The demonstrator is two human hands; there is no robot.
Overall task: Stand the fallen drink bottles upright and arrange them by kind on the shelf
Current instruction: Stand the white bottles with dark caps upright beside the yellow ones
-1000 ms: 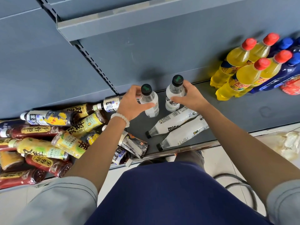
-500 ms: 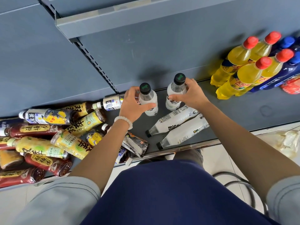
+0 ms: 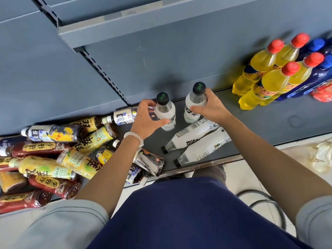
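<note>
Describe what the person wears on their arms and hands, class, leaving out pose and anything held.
Both forearms are bare. Light grey short sleeves cover the upper arms. The left hand has a bracelet of white round beads at its wrist. The right hand shows no glove, ring or watch.

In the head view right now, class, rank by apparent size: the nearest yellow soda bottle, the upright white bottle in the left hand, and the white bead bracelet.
1. Nearest yellow soda bottle, looks largest.
2. Upright white bottle held by the left hand; seen steeply from above, so foreshortening makes its true size unsure.
3. White bead bracelet, clearly smallest.
</note>
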